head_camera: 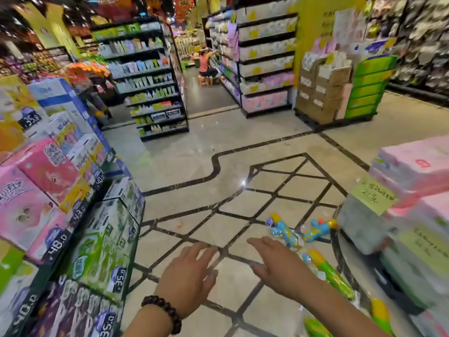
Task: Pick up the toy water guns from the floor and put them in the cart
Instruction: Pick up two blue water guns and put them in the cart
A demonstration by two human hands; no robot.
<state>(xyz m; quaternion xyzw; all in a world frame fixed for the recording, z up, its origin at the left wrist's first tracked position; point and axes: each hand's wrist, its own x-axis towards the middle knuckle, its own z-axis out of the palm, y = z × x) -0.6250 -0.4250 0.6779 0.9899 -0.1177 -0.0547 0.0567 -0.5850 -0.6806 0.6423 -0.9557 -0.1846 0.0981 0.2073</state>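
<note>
Several toy water guns lie on the tiled floor at the lower right. A blue and yellow water gun (284, 231) rests in clear wrapping, and a second blue one (317, 230) lies just right of it. Nearer to me lies a long green and yellow water gun (332, 276), with further green and yellow ones at the bottom right edge (381, 314). My left hand (189, 276), with a dark bead bracelet on its wrist, hovers open over the floor. My right hand (277, 263) is open too, fingers spread, just left of the guns. No cart is in view.
Stacked boxed goods with price tags (73, 215) line the left. Pink and white packs (413, 215) are piled on the right, close to the guns. Shelving aisles stand farther back (150, 81), where a person sits on a stool (206, 66).
</note>
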